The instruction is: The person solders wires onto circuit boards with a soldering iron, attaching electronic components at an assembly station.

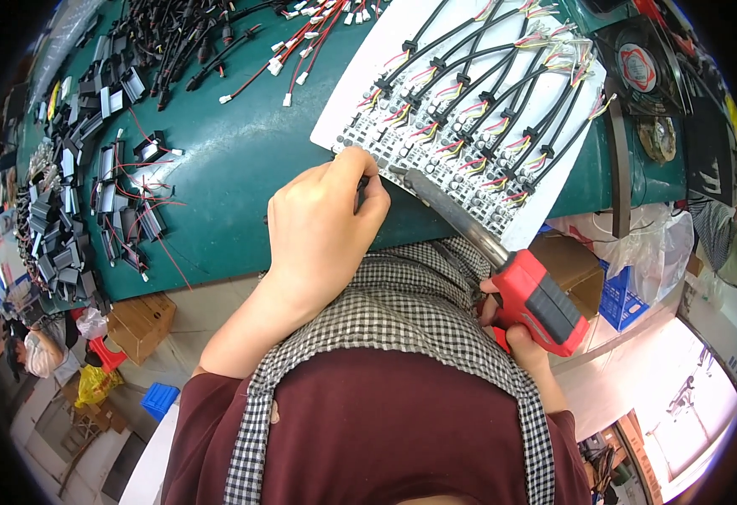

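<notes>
My right hand (pixel 516 328) grips a red and black soldering gun (pixel 540 305), its handle wrapped by the fingers. The long metal barrel points up and left, and its dark tip (pixel 410 178) is over the near edge of a panel of small circuit boards (pixel 419 135). Close to that tip, my left hand (pixel 322 219) is closed in a pinch at the panel's near-left corner. Something dark shows between its thumb and forefinger, mostly hidden. Several black cables (pixel 490 94) with red, yellow and white wire ends lie across the panel, which rests on a white sheet (pixel 345 105).
Black plastic housings (pixel 65 181) crowd the left of the green table (pixel 225 160); some with thin red wires (pixel 137 198) lie nearer. Black cables (pixel 187 42) and red leads with white connectors (pixel 309 42) are at the back. A round-faced fan-like device (pixel 638 67) stands at right.
</notes>
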A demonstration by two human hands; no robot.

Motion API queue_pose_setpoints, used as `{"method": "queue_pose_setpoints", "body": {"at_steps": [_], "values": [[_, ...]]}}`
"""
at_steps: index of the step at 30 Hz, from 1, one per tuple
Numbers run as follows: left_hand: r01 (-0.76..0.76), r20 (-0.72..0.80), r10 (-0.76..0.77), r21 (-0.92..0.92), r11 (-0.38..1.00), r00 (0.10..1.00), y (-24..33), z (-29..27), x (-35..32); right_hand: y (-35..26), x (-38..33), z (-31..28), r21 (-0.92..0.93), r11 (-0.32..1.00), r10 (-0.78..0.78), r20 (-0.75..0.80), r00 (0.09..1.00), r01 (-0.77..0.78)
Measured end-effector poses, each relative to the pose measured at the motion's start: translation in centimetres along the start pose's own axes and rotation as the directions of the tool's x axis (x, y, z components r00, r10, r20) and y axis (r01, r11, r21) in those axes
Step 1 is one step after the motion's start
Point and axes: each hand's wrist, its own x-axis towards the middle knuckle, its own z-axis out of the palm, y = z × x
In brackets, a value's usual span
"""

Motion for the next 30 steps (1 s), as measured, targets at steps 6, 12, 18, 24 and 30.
{"method": "queue_pose_setpoints", "body": {"at_steps": [6, 12, 18, 24, 30], "values": [[-0.012, -0.001, 0.012, 0.011, 1.0, 1.0, 0.0, 0.2, 0.1, -1.1, 1.0, 1.7, -0.158, 0.986, -0.062, -0.067, 0.996, 0.051], [0.038, 0.004, -0.038, -0.039, 0.998, 0.999, -0.4, -0.2, -0.3, -2.4, 2.5, 1.7, 0.008, 0.991, -0.133, -0.156, 0.979, 0.136], [-0.058, -0.129, 0.041, -0.129, 0.99, 0.991, -2.0, 0.8, -1.0, -2.7, 5.8, 1.2, 0.289, 0.926, -0.173, -0.25, 0.953, 0.244], [-0.09, -0.134, 0.083, -0.045, 0.995, 0.988, -2.1, 0.3, -0.8, -2.5, 6.4, 2.5, 0.455, 0.855, -0.216, -0.124, 0.968, 0.249], [-0.093, -0.068, 0.089, -0.054, 0.994, 0.994, -2.2, -0.7, -0.6, -2.6, 6.9, 2.0, 0.506, 0.834, -0.199, -0.094, 0.975, 0.219]]}}
